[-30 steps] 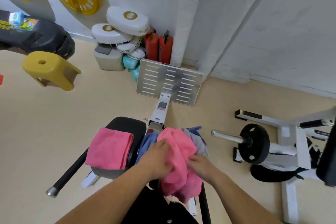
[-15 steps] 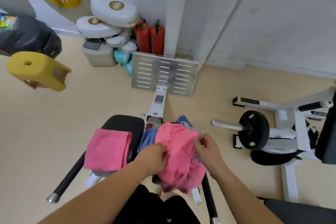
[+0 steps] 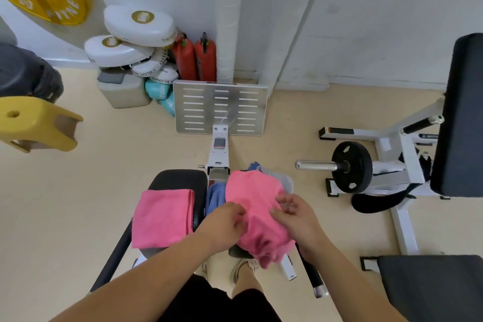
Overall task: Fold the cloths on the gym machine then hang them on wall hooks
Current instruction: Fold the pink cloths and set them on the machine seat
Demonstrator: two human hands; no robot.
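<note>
**Gym machine** (image 3: 219,149): a white frame runs from us to a slotted footplate (image 3: 220,110) at the far wall. At its near end is a black left pad (image 3: 177,179). We use this near end as the folding surface.

**Folded pink cloth** (image 3: 162,217): it lies flat and squared on the left pad, with its near edge overhanging. We judge it finished and set apart so it does not slip back into the heap.

**Crumpled pink cloth** (image 3: 251,198): it sits bunched on top of the heap on the right side of the machine, and its near end droops over the edge. This is the piece we are working on. We judge the step to be finding its edges so it can be spread and folded.

**Blue cloth** (image 3: 215,195) and **grey cloth** (image 3: 281,179): both are unfolded under the crumpled pink cloth. The blue shows at its left and the grey at its far right. They wait their turn.

**Left hand** (image 3: 224,219): our fingers curl down into the left edge of the crumpled pink cloth and grip a bunch of it, probably to anchor that side.

**Right hand** (image 3: 295,217): it rests on the right side of the same cloth. The fingers are bent and blurred, so we cannot tell whether they pinch a fold or only touch it.

**Wall hooks**: none are in view, and hanging has not yet begun.

**Weight plate** (image 3: 351,167): a black plate on its bar at the right, well apart from the cloths.
</note>
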